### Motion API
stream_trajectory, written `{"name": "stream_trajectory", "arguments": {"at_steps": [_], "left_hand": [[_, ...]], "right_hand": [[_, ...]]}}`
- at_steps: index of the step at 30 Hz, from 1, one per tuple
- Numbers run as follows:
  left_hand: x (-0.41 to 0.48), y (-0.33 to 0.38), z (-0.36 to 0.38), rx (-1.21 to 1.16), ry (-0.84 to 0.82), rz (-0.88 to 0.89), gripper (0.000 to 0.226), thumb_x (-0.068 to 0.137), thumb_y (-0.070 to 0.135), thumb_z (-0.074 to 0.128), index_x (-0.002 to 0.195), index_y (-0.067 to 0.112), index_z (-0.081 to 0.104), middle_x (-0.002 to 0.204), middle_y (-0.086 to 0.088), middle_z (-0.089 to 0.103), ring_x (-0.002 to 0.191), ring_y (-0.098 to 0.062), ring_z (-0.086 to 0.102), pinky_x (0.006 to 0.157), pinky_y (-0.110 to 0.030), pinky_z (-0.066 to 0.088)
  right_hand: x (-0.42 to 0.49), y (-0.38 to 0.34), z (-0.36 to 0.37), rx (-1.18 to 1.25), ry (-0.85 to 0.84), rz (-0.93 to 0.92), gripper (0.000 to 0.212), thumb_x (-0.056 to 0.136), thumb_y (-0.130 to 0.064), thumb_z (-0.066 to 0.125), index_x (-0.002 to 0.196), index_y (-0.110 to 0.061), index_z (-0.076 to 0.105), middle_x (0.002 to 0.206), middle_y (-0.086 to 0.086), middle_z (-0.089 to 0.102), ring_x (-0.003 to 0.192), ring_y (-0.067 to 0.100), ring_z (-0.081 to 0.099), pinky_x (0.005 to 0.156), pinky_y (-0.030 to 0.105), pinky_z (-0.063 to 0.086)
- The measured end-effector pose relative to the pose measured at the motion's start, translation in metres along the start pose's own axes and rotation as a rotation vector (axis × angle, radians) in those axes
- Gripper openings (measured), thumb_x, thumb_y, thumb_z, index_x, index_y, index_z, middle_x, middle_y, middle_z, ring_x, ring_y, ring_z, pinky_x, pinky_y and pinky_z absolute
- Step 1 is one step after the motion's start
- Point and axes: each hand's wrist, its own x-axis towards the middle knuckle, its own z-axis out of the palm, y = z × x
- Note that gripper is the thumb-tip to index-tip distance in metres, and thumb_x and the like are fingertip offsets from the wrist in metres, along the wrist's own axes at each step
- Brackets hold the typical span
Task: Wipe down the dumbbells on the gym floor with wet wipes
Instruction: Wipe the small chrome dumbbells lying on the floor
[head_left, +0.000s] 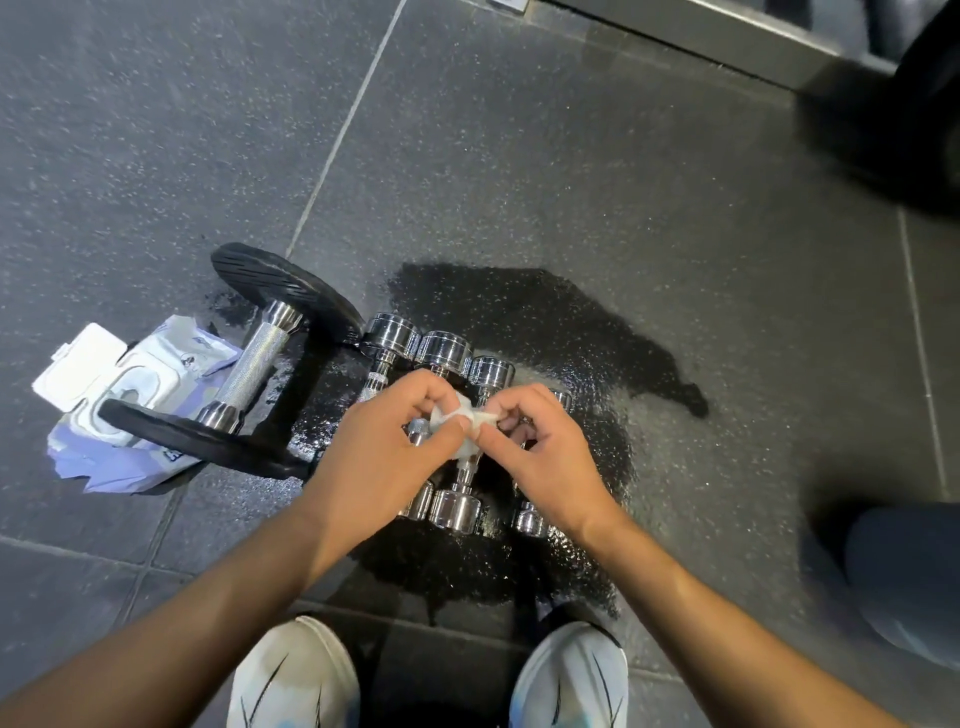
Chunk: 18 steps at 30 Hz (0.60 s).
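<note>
One wet-wipe pack (104, 384) lies well left of the grip, lid flap raised, touching one large black-plated dumbbell (254, 364). At least four small chrome dumbbells (444, 348) sit side by side directly beneath the grip, on a wet floor patch (571, 322). One crumpled white wipe (457, 415) is pinched between left hand (384, 457) and right hand (540, 457), fingers curled, thumbs nearly meeting, both forearms reaching forward.

chrome dumbbells (451, 415): glossy metal | floor (571, 156): speckled matt rubber, wet gloss | wipe (462, 418): white cloth
</note>
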Motion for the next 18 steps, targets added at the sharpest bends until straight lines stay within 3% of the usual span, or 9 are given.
{"name": "stream_trajectory", "arguments": {"at_steps": [2, 5, 10, 13, 16, 18], "left_hand": [[-0.002, -0.002, 0.001, -0.022, 0.019, 0.006, 0.009, 0.096, 0.028, 0.071, 0.096, 0.035, 0.065, 0.096, 0.020, 0.069, 0.094, -0.003, 0.063, 0.075, -0.009, 0.046], [-0.002, -0.008, 0.001, 0.003, 0.043, -0.020, 0.017, 0.095, 0.030, 0.073, 0.104, 0.039, 0.061, 0.093, 0.017, 0.066, 0.090, -0.004, 0.062, 0.073, -0.017, 0.049], [0.001, -0.013, 0.002, 0.009, 0.039, -0.047, 0.027, 0.094, 0.031, 0.074, 0.115, 0.038, 0.058, 0.091, 0.011, 0.067, 0.082, -0.011, 0.064, 0.071, -0.019, 0.052], [0.005, -0.016, 0.006, 0.021, 0.048, -0.067, 0.019, 0.097, 0.031, 0.070, 0.112, 0.039, 0.061, 0.089, 0.005, 0.067, 0.073, -0.012, 0.064, 0.061, -0.022, 0.052], [0.007, -0.021, 0.004, 0.035, 0.110, -0.044, 0.015, 0.099, 0.025, 0.068, 0.107, 0.037, 0.063, 0.090, 0.007, 0.063, 0.064, -0.006, 0.059, 0.057, -0.013, 0.045], [0.008, -0.025, 0.002, -0.009, 0.143, -0.034, 0.017, 0.098, 0.021, 0.068, 0.105, 0.036, 0.064, 0.098, 0.006, 0.062, 0.068, -0.010, 0.065, 0.061, -0.015, 0.049]], "right_hand": [[0.000, 0.002, -0.001, -0.050, 0.026, -0.017, 0.011, 0.088, -0.025, 0.077, 0.090, -0.024, 0.066, 0.099, -0.013, 0.054, 0.094, 0.011, 0.051, 0.085, 0.034, 0.047], [0.001, 0.005, -0.006, -0.020, 0.073, 0.006, 0.015, 0.088, -0.017, 0.075, 0.080, -0.017, 0.062, 0.102, -0.007, 0.055, 0.102, 0.015, 0.054, 0.089, 0.028, 0.045], [0.004, 0.000, -0.012, 0.077, 0.051, 0.130, 0.027, 0.093, -0.022, 0.070, 0.072, -0.015, 0.053, 0.083, 0.004, 0.065, 0.073, 0.021, 0.061, 0.065, 0.037, 0.049], [0.004, -0.004, -0.011, 0.203, -0.001, 0.238, 0.022, 0.096, -0.023, 0.067, 0.082, -0.015, 0.052, 0.087, 0.004, 0.067, 0.073, 0.020, 0.069, 0.057, 0.040, 0.053], [0.007, -0.004, -0.011, 0.047, -0.039, 0.297, 0.028, 0.097, -0.037, 0.066, 0.090, -0.013, 0.052, 0.092, 0.005, 0.068, 0.067, 0.007, 0.065, 0.056, 0.033, 0.051], [0.006, -0.003, -0.012, -0.037, -0.019, 0.303, 0.027, 0.098, -0.037, 0.065, 0.091, -0.014, 0.052, 0.090, 0.001, 0.067, 0.058, -0.004, 0.059, 0.050, 0.022, 0.048]]}}
